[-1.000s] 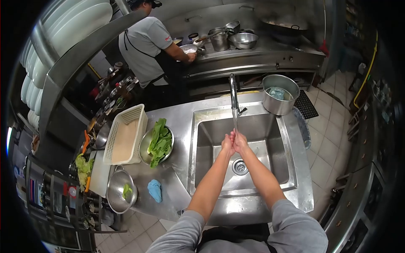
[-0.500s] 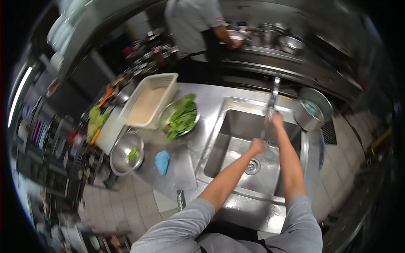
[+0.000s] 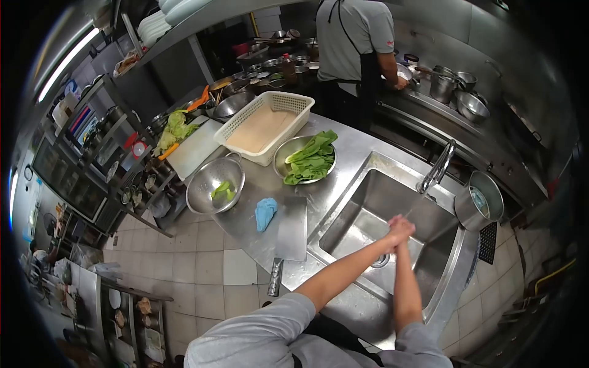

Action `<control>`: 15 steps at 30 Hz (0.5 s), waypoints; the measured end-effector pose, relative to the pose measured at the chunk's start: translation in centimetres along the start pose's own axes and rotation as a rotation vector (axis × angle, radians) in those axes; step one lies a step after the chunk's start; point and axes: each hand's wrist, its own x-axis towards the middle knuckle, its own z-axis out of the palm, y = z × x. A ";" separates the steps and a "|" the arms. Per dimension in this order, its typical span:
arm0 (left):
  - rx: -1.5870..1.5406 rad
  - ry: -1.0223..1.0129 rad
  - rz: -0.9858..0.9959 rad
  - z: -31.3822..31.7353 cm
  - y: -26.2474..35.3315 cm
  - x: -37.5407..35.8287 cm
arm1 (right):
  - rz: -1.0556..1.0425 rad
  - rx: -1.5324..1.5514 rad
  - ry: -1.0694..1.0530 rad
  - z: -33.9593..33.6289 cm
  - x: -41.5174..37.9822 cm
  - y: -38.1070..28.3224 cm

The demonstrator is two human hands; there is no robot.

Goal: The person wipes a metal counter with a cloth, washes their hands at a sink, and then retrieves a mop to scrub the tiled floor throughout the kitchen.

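Note:
My left hand (image 3: pixel 393 238) and my right hand (image 3: pixel 404 227) are pressed together over the stainless steel sink (image 3: pixel 362 211), fingers closed around each other and slightly blurred. Nothing else shows between them, though the inner sides of the palms are hidden. Just beyond them a curved metal faucet (image 3: pixel 439 164) points down into the basin. Part of the drain (image 3: pixel 381 261) shows below my wrists. On the counter left of the sink lies a cleaver (image 3: pixel 292 230), its handle toward me, beside a crumpled blue cloth (image 3: pixel 265 213).
A bowl of leafy greens (image 3: pixel 314 158), a metal colander (image 3: pixel 205 191), a white plastic basket (image 3: pixel 262 157) and a cutting board (image 3: pixel 195 149) stand at the left. A metal pot (image 3: pixel 465 207) sits right of the sink. Across the counter, a co-worker (image 3: pixel 351 46) faces the stove.
My right hand has come down from the faucet and my left hand has met it, so both are now joined over the sink. The view has swung left.

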 end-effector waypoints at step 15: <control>0.828 0.202 0.471 3.6 -2.2 -0.6 | 0.652 0.732 0.154 -0.5 -12.6 -20.7</control>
